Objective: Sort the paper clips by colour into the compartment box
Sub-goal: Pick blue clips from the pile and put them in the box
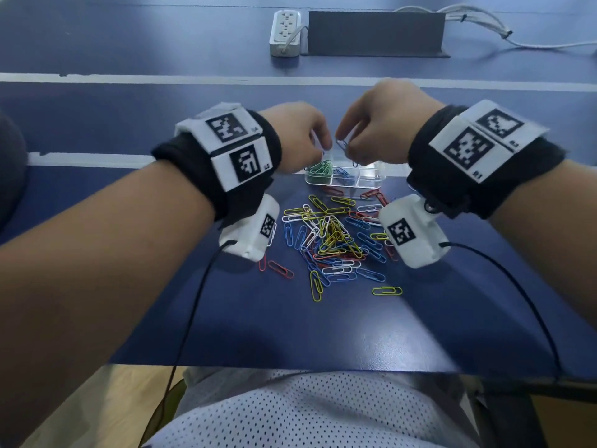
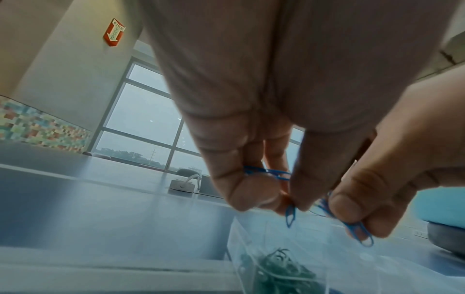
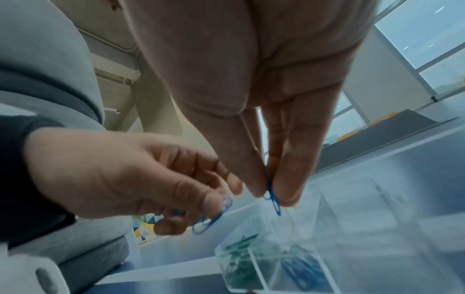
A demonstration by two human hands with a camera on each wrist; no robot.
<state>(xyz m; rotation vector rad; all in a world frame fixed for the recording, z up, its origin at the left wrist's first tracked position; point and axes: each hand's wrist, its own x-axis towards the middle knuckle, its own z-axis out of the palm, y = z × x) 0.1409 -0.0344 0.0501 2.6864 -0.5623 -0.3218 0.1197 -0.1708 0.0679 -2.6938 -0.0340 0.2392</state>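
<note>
You're sitting at a blue table (image 1: pixel 290 334); grey daylight is coming through tall windows (image 2: pixel 141 115); a fire sign (image 2: pixel 114 32) is hanging on the wall.

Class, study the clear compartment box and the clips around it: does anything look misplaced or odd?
Nothing stands out. The clear plastic compartment box holds green paper clips and blue paper clips in separate compartments. The left hand and right hand pinch blue clips above it; the mixed pile of clips awaits sorting.

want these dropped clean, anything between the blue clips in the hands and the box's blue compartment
Nothing visible. Both the right hand and left hand pinch blue clips right above the open compartment box; its blue compartment lies uncovered below.
</note>
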